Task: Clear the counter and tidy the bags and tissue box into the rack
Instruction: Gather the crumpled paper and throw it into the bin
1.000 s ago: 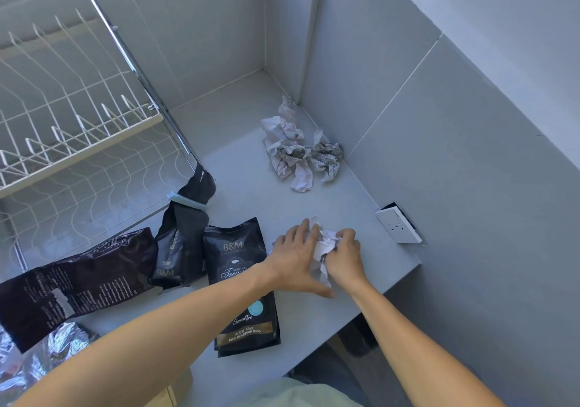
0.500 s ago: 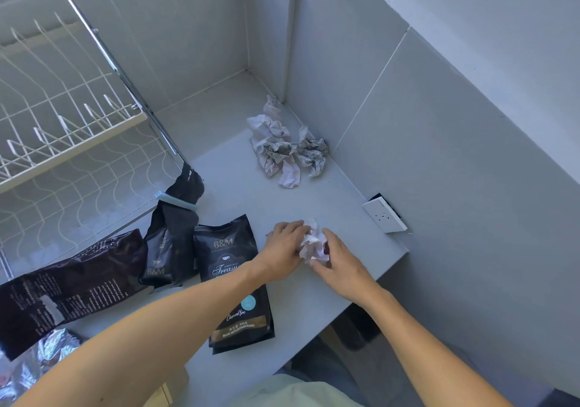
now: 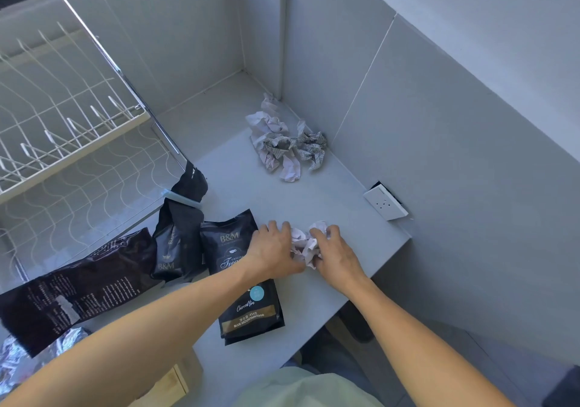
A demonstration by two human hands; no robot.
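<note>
Together clutching one crumpled paper wad (image 3: 306, 245) near the counter (image 3: 317, 199) front edge: left hand (image 3: 276, 251) and right hand (image 3: 334, 254), each grip clenched on it. Flat at 9 o'clock of the wad, partly under the left forearm: B&M coffee bag (image 3: 246, 284). Further at 9 o'clock: clipped black bag (image 3: 179, 234), dark printed bag (image 3: 75, 287), wire dish rack (image 3: 69, 136). At 12 o'clock, against the wall: heap of crumpled papers (image 3: 287, 143). At 2 o'clock: white socket (image 3: 385, 202).

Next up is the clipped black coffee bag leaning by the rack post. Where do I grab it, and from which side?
Judging by its pose, take the clipped bag by its narrow neck just under the blue clip, coming from the right. The rack post stands close behind it, and the dark bag crowds its left.
</note>
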